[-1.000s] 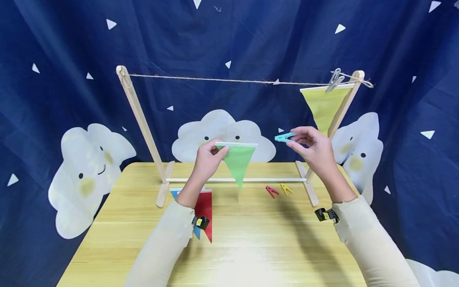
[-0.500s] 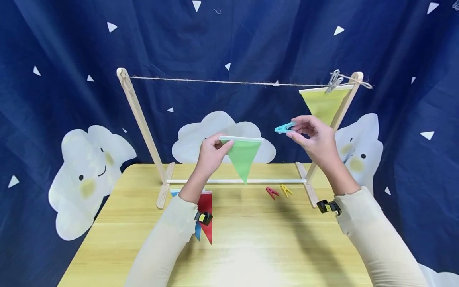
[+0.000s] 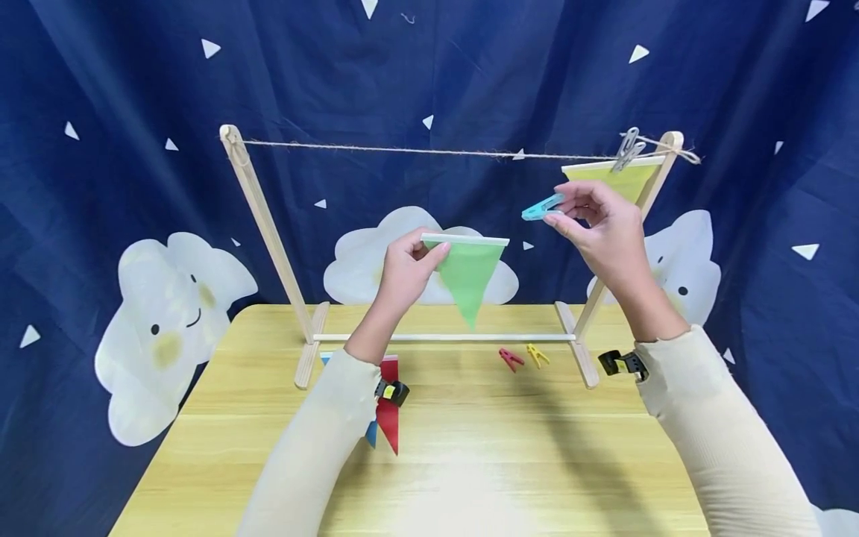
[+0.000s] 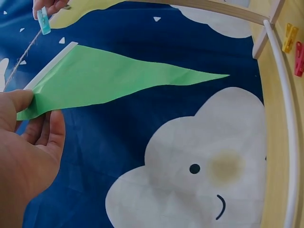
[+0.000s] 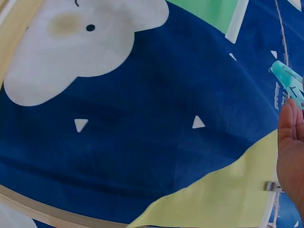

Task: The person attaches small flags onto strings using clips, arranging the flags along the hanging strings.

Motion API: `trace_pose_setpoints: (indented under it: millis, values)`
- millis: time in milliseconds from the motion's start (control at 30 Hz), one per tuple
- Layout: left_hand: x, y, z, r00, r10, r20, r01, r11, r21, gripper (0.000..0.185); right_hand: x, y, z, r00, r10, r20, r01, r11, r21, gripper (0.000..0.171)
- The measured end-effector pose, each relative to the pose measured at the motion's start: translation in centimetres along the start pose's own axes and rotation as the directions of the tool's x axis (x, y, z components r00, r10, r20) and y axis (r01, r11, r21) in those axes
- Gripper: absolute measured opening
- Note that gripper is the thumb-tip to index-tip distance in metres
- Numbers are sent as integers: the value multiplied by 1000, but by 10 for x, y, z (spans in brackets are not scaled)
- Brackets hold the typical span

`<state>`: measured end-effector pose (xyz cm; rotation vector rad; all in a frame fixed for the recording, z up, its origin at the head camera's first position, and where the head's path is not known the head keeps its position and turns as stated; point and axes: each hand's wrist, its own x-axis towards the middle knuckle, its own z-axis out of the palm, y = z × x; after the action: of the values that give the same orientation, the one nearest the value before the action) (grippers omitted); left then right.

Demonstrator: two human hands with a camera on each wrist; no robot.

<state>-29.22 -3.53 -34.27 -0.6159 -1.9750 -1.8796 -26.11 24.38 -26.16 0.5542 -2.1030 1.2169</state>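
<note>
My left hand pinches the upper left corner of a green triangular pennant, thumb in front, its white-edged top nearly level and its tip hanging down. The left wrist view shows the same pennant stretching away from the thumb. In my right hand a light blue clothespin is pinched between thumb and fingers, its nose toward the left. Both hands are below the twine strung between two wooden posts. A yellow pennant hangs at the twine's right end from a grey clothespin, partly behind my right hand.
On the wooden table lie a pink clothespin and a yellow clothespin. A red pennant and a blue pennant lie partly under my left forearm. A white bar joins the stand's feet. Behind hangs a blue curtain.
Both hands have risen toward the twine and shifted slightly right, carrying the green pennant and the light blue clothespin. The things on the table have stayed put.
</note>
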Motion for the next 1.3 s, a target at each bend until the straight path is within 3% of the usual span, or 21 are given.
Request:
trace_pose_setpoints:
  millis: [333,733,1000,1300]
  values:
    - [13,17,5,1000,20,9,-19,1000,-18,12,19,-21,-10,1000,22,-18,-22,999,-44,34]
    - [34,28,15,999,-42,1,42,998,-39,13,50,-31,-17,999,-33,16,35,995,-97,37]
    - [46,32,20,997,-70,-25,66,990,-123,12,66,-38,-23,999,6,45,1,986,-166,38]
    - [55,37,25,995,-94,-34,89,987,-135,11,80,-46,-28,994,40,101,-14,970,-243,39]
